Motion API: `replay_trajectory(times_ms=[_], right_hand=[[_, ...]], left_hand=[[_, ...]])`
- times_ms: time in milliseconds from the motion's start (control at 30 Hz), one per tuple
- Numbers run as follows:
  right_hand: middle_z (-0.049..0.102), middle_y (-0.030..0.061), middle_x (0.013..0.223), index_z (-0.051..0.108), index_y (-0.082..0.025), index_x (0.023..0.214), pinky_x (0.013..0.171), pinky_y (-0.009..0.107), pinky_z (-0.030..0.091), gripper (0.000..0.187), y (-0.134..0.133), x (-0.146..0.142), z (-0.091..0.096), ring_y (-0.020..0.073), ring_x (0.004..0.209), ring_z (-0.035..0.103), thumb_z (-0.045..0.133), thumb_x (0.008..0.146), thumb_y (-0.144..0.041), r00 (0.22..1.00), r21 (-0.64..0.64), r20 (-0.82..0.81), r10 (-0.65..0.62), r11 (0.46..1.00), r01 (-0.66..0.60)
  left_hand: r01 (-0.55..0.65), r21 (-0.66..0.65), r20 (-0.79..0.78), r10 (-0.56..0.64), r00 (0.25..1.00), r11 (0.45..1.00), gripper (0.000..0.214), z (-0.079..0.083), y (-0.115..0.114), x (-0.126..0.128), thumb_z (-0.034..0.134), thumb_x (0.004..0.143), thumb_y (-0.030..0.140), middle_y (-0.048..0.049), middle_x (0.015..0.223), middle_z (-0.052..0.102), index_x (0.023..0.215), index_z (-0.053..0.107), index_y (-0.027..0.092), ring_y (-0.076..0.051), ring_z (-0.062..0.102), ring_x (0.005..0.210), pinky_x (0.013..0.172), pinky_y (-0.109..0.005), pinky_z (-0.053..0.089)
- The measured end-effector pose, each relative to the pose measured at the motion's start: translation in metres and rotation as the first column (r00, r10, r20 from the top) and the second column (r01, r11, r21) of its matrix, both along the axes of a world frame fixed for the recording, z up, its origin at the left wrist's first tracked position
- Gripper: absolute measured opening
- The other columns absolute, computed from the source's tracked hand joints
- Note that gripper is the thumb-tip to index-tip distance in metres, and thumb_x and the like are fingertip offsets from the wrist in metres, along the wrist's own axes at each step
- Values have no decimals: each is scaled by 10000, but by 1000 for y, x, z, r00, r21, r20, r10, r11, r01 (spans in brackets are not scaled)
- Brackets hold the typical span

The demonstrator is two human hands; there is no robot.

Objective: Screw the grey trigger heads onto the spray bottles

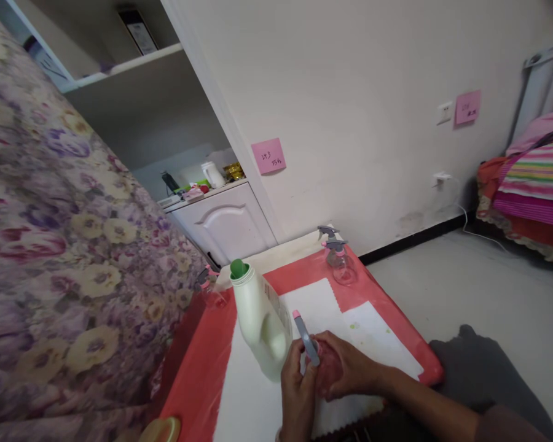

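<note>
Close to me, a small clear pinkish spray bottle with a grey and pink trigger head is between my two hands. My left hand has its fingers closed around the trigger head and neck. Wrapped round the bottle's body is my right hand. Just beyond my left hand stands a large pale green jug, its green spout showing at the top. More clear spray bottles with grey heads stand at the table's far right corner. Another spray bottle is at the far left.
White sheets lie on the red-covered table. A round golden lid shows at the lower left. A flowered curtain hangs along the left. Behind are a white cabinet and the wall; a bed is at right.
</note>
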State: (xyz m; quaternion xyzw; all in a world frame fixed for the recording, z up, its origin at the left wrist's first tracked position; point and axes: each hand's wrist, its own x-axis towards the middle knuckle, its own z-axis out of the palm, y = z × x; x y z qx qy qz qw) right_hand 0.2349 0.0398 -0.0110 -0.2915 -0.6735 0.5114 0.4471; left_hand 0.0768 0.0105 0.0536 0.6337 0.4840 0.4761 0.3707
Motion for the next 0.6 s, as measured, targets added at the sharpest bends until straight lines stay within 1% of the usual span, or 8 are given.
replay_trajectory(times_ms=[167,267,367,433,600], right_hand=[[583,73,1270,488,-229,1282,1003,456,434,897,0,-2,-3,313,1181,552,862,468,-181,1000,15,-3,-10,1000,10],[595,66,1245,478,-222,1281,987,434,447,906,0,-2,-4,295,1149,570,859,462,-147,1000,30,1,-18,999,18],[597,59,1227,477,-224,1276,963,420,465,915,0,-1,-4,282,1121,582,862,451,-132,1000,34,8,-18,999,18],[594,57,1228,481,-224,1273,973,419,458,913,0,-1,-3,279,1129,575,864,449,-131,1000,37,12,-18,999,17],[593,54,1217,509,-226,1246,975,425,449,881,-1,0,1,285,1132,569,865,447,-130,1000,22,22,-22,1000,21]], left_hand=[[-41,-35,28,42,999,999,224,1,1,2,680,764,334,-41,945,694,942,661,200,-226,635,922,850,-309,495],[-44,-54,20,45,999,998,281,1,1,1,706,746,336,-50,1007,700,989,663,202,-233,634,973,882,-315,489],[-38,-63,18,39,999,997,294,1,-1,0,678,776,359,-61,1047,695,1023,660,200,-242,627,1012,899,-325,484],[-30,-61,23,32,999,998,274,1,-1,1,658,792,361,-62,1023,692,1008,657,192,-240,628,991,895,-330,482],[-60,-58,50,63,997,997,239,-3,1,4,687,760,333,-49,935,678,945,636,190,-226,620,930,865,-324,481]])
